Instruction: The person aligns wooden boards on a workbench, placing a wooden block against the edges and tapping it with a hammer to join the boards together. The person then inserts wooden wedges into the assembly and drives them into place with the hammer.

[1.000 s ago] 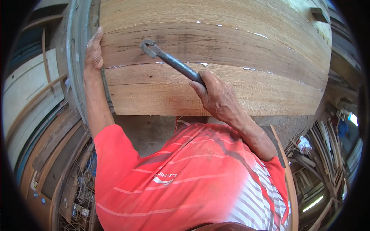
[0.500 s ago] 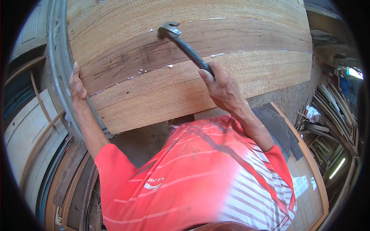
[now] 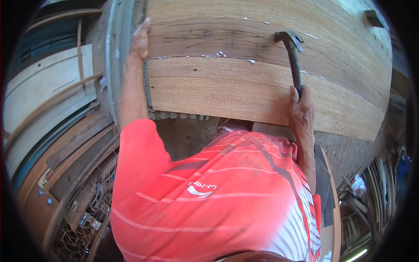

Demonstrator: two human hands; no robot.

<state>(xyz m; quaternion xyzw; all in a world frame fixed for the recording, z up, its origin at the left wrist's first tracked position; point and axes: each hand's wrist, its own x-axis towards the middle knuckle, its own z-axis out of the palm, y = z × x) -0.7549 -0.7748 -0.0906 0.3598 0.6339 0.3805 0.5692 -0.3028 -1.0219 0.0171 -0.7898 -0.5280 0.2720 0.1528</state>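
A wide wooden panel (image 3: 209,91) of planks laid edge to edge stretches across the upper middle. White glue-like blobs dot the joints between its boards. My left hand (image 3: 140,40) holds the panel's left edge, where some of its fingers are hidden. Wrapped round the dark handle of a claw hammer (image 3: 295,63), my right hand (image 3: 302,107) is closed above the near right part of the panel. The hammer's head is over a darker board, with its claw turned right. Whether the head touches the wood, I cannot tell.
A grey metal rail (image 3: 112,56) runs along the panel's left side. Boards and a pale door panel (image 3: 52,83) lean at the far left, above tangled scrap (image 3: 80,222). More timber strips (image 3: 384,187) are stacked at the right. A small dark block (image 3: 374,18) sits at the far right corner.
The view has swung left, so the panel and both hands appear farther right. The hammer has turned more upright in my right hand. My left hand stays at the panel's edge.
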